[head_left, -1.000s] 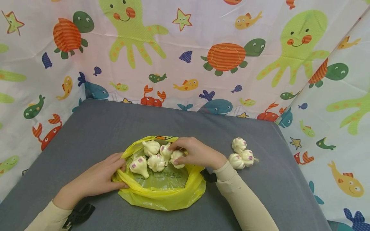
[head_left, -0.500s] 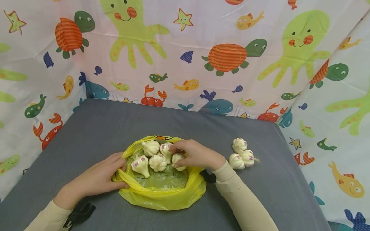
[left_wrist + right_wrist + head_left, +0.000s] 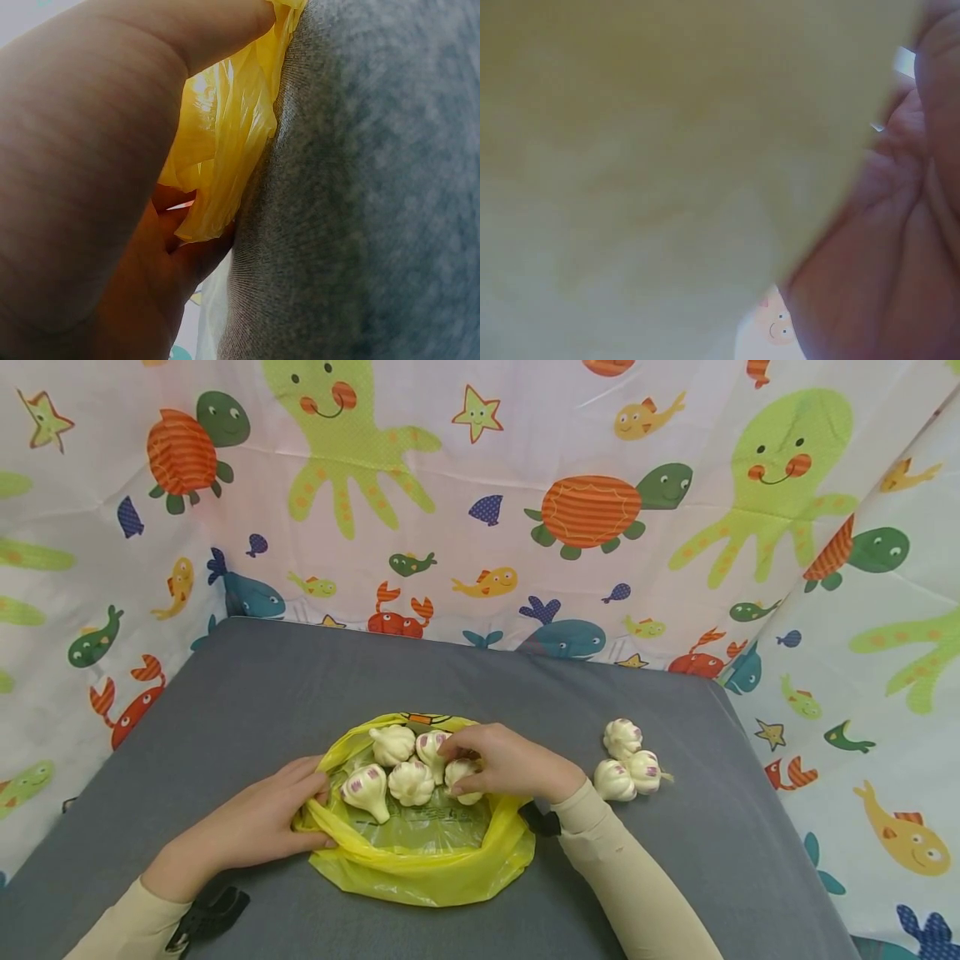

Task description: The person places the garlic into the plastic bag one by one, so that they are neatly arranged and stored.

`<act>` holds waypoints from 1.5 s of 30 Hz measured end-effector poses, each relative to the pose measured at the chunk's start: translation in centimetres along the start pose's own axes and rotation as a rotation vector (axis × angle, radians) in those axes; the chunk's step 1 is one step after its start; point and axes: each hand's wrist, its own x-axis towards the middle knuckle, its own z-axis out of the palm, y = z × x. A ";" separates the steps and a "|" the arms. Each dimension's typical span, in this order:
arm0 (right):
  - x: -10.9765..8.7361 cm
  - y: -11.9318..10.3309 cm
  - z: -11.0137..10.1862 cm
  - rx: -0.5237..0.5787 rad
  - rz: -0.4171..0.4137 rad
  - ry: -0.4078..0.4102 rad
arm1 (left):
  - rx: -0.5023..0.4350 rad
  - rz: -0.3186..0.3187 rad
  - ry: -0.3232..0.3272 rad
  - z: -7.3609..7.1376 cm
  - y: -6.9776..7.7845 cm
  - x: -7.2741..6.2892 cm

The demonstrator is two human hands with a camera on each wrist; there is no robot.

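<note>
Here, a bag (image 3: 427,881) holds five garlic bulbs (image 3: 411,783); the left hand (image 3: 255,822) pinches its edge, the right hand (image 3: 517,764) one bulb (image 3: 459,773).

Support: grey cloth-covered table (image 3: 390,670). Directly on it — yellow plastic bag (image 3: 427,881), mouth open upward; three garlic bulbs (image 3: 642,771), clustered close together — right of bag, apart from it.

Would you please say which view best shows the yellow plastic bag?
The head view: the yellow plastic bag shows almost whole, open around round white garlic bulbs. The left wrist view shows only crumpled plastic in the left hand; the right wrist view, a blurred yellowish surface, probably the bag.
</note>
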 end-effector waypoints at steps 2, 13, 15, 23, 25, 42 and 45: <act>-0.2 -0.1 -0.2 0.016 0.024 0.002 | -0.001 0.001 -0.001 0.0 0.0 0.0; -1.1 0.0 -1.2 0.091 0.058 0.049 | -0.012 -0.009 -0.015 -0.1 0.3 0.0; -1.2 0.0 -1.4 0.094 0.050 0.060 | -0.016 -0.010 -0.018 -0.1 0.3 0.0; -1.7 -0.2 -2.3 0.081 0.053 0.090 | -0.022 -0.010 -0.017 0.0 0.3 0.0; -1.9 -0.2 -2.4 0.076 0.073 0.098 | -0.022 -0.009 -0.016 0.0 0.2 0.0; -3.3 0.2 -4.1 0.063 0.116 0.168 | -0.006 -0.011 -0.014 0.0 0.3 0.1; -3.6 0.3 -4.3 0.070 0.130 0.170 | -0.001 -0.011 -0.014 0.0 0.3 0.1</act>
